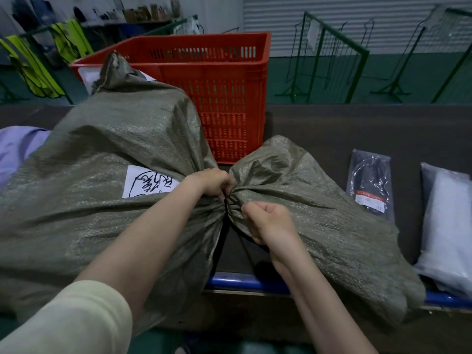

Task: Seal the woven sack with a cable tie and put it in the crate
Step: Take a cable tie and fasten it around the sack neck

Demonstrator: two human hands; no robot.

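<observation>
Cinching the cable tie (226, 206) round the sack (107, 159) neck mid-counter: left hand (213, 182) grips the bunched neck, right hand (267, 221) clenched on the tail. If the bunch slips, it'll probably gape. Crate (217, 80) sits just behind.

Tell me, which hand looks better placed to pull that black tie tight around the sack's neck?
Probably the right hand. It is closed by the cable tie, whose loose tail seems to run down toward it. The left hand pinches the gathered neck of the woven sack, so it looks busy holding the bunch together.
</observation>
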